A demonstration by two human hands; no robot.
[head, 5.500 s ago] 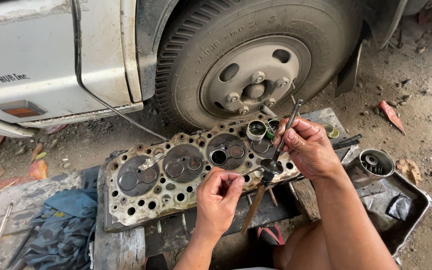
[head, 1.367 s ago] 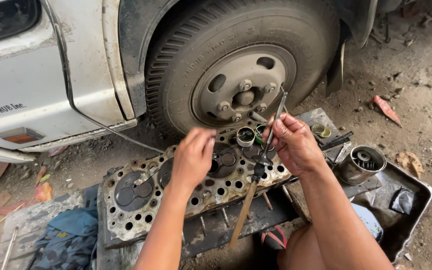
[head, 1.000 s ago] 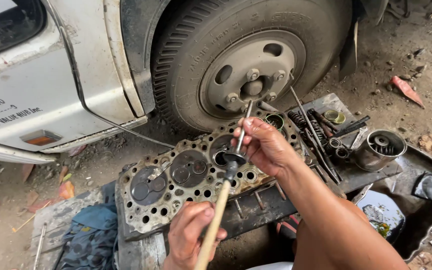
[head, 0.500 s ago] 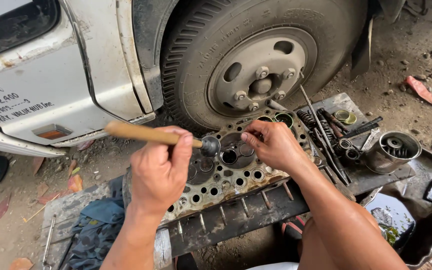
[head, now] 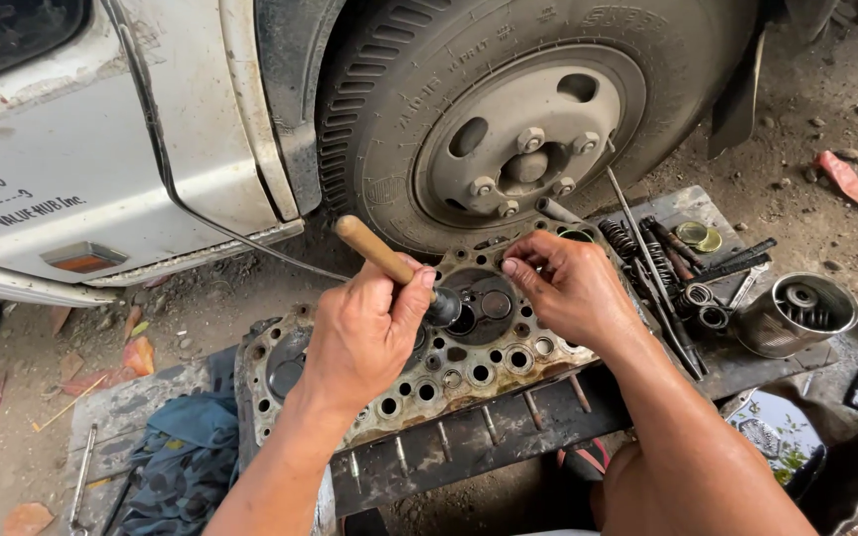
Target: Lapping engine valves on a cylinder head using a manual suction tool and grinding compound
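Your left hand [head: 364,333] grips the wooden-handled tool [head: 389,266] on the cylinder head [head: 419,367]; your right hand [head: 568,288], at three o'clock, pinches something unseen; valve springs [head: 647,248] remain unfitted.

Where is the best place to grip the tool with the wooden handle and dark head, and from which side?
Probably the pale wooden handle, at its middle, coming from the side nearest the person, as the left hand does now. It is a bare round stick slanting up and away, while its dark head rests on the grey metal cylinder head.
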